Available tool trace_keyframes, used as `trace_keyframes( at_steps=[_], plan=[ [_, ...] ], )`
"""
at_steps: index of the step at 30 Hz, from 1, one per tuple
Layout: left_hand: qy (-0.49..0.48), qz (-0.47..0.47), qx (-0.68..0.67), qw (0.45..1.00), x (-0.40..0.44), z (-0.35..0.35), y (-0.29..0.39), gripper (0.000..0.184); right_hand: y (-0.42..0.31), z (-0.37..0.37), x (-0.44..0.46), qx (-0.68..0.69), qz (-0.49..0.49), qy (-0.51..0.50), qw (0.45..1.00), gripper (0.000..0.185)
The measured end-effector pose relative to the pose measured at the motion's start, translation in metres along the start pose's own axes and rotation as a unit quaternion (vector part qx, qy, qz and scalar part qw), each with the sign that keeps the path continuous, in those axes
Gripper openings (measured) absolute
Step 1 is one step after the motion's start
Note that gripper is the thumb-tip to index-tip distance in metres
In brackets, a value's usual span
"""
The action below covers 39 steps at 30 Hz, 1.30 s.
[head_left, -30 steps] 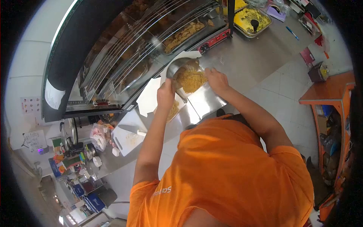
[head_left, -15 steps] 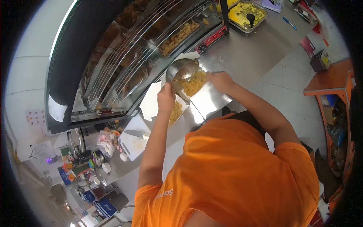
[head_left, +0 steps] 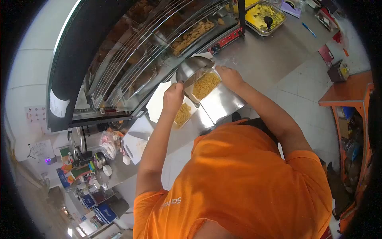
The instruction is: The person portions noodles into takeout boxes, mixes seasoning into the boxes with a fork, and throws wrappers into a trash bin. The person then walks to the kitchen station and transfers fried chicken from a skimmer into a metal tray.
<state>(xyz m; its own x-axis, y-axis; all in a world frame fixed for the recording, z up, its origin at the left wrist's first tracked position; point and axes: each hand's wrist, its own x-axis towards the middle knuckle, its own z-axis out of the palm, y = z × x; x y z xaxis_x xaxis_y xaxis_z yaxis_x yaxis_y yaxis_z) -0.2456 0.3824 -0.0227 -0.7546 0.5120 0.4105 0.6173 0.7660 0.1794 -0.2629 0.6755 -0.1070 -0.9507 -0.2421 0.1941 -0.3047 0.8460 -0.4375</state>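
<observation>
In the head view, a tilted metal bowl hangs over a white takeaway box of noodles. My left hand is closed on the bowl's near rim. My right hand is closed at the upper right edge of that box, its fingertips partly hidden. Nearer my left forearm stands a second open box, with noodles inside and its white lid folded back. Both boxes rest on the steel counter.
A glass display case with fried food rises along the counter's far side. A tray of yellow food with a black-handled utensil stands at the upper right. Behind my left forearm lie a white cutting board and a knife.
The bowl has tipped further and shifted up, uncovering more of the noodles in the box. My right hand has moved slightly up to the box's upper corner.
</observation>
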Motion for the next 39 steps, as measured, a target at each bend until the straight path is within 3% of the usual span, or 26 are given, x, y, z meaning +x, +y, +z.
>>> trace_keyframes(
  at_steps=[3,6,9,12,15,18,21,24,27,29,33,39],
  plan=[
    [0.003,-0.007,-0.002,1.000,0.000,-0.004,-0.003,0.021,0.005,-0.003,-0.010,-0.031,-0.129,-0.053,0.990,0.022],
    [0.005,-0.021,-0.011,1.000,-0.004,-0.005,0.002,0.020,-0.014,-0.014,-0.007,0.054,-0.013,0.016,0.998,0.020],
    [-0.002,-0.024,-0.016,1.000,-0.002,-0.008,0.005,0.022,-0.014,0.016,0.002,0.073,0.011,-0.048,0.996,0.019],
    [0.004,-0.033,-0.013,0.999,-0.007,-0.007,0.000,0.022,-0.001,0.011,-0.011,0.029,-0.142,-0.029,0.989,0.017],
    [0.006,-0.045,-0.013,0.999,-0.016,-0.006,-0.002,0.021,0.001,-0.003,-0.015,0.071,-0.073,0.041,0.994,0.017],
    [0.016,-0.050,-0.011,0.999,-0.013,-0.003,-0.001,0.019,-0.002,0.000,-0.015,-0.011,0.000,-0.057,0.998,0.018],
    [0.013,-0.061,-0.005,0.998,-0.011,-0.005,0.003,0.018,-0.006,-0.002,-0.029,-0.036,-0.057,-0.140,0.988,0.014],
    [0.008,-0.060,-0.009,0.998,-0.012,-0.003,0.004,0.019,-0.011,-0.009,-0.017,0.047,-0.052,-0.002,0.998,0.013],
    [0.007,-0.053,-0.015,0.998,-0.011,-0.005,0.005,0.020,-0.006,0.012,0.007,0.085,-0.026,0.003,0.996,0.015],
    [0.012,-0.063,-0.013,0.998,-0.008,-0.011,0.006,0.017,0.007,0.024,-0.004,0.043,-0.078,-0.047,0.995,0.014],
    [0.039,-0.103,-0.005,0.994,-0.018,-0.006,-0.007,0.016,0.009,-0.007,-0.016,0.065,-0.141,-0.048,0.987,0.014],
    [0.089,-0.233,-0.035,0.968,-0.046,-0.009,0.011,0.018,-0.008,-0.008,-0.003,-0.043,-0.077,-0.032,0.996,0.013]
  ],
)
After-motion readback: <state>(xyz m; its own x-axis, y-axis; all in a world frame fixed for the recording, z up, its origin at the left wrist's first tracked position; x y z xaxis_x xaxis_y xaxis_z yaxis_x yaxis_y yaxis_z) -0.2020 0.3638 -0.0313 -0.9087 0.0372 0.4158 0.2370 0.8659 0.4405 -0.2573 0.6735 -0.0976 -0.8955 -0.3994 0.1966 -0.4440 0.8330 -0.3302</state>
